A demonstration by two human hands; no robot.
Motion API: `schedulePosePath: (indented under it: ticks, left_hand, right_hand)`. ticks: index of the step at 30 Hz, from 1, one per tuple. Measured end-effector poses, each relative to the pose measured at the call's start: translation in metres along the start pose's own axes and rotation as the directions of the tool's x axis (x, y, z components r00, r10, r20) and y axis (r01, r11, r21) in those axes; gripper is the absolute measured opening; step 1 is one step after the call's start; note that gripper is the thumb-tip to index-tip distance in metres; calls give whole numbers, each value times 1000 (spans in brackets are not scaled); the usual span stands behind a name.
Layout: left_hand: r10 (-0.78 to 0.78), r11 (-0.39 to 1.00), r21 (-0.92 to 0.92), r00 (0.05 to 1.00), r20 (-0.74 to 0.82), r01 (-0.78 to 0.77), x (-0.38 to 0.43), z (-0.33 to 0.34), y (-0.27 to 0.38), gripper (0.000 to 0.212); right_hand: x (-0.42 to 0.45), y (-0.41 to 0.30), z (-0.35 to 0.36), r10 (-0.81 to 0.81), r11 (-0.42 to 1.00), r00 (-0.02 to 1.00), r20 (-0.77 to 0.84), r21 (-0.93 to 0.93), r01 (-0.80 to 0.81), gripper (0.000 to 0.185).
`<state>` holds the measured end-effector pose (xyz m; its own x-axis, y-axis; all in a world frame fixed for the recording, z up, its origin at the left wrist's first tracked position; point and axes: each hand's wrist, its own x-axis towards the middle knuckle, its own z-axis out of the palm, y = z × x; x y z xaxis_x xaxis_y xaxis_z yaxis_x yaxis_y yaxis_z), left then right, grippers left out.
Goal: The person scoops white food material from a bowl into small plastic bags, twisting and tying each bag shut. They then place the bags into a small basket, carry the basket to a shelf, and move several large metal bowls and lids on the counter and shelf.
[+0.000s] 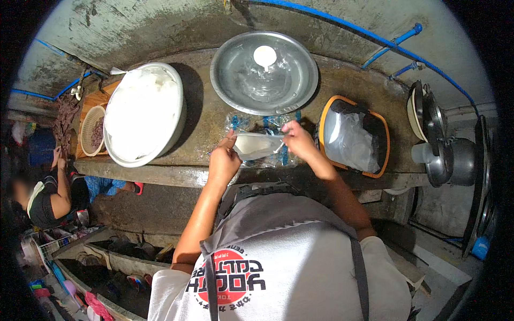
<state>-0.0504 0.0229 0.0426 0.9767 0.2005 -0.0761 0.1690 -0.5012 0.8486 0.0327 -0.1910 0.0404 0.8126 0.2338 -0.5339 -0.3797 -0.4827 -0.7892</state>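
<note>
My left hand (225, 159) pinches the left end of a small clear plastic bag (255, 147) with whitish contents. At the bag's other end, the fingers of my right hand (299, 141) grip its edge; a short white strip hangs near them. Beneath the bag lies a flat sheet of clear plastic with blue print (264, 120), on the counter's front part. Just beyond is a wide metal basin (225, 86) of clear liquid, with a round white handled utensil (265, 56) in it. A large white tub (179, 120), heaped with glaring white contents, stands to the left.
Right of my hands stands a dark basket with an orange rim (388, 140), holding clear plastic bags (349, 136). Metal pots (461, 162) sit at the concrete counter's (192, 154) right end. A cream basket (85, 136) and a seated person (52, 196) are at left. Blue pipes (341, 24) line the wall.
</note>
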Motion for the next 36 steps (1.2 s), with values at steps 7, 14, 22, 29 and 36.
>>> schedulePosePath:
  ticks: [7,14,22,29,36]
  left_hand:
    - [-12,999,-43,991,136,18,-5,0,16,42]
    - [86,990,118,996,-22,-83,9,-28,20,35]
    - [19,981,-191,996,-84,-35,16,-34,35,7]
    - [420,906,28,905,60,-423,15,-74,124,19]
    - [532,776,-617,662,528,-132,45,-122,163,116]
  right_hand:
    - [-18,-10,-3,-228,797,963,-141,-596,101,34]
    - [-22,-36,-17,-284,898,959,5,-349,268,34]
    - [-4,-21,-5,-796,545,596,-103,-549,634,6]
    - [-55,-110,-12,-673,739,704,228,165,653,24]
    - [-90,-233,-35,-926,350,336,171,57,935,15]
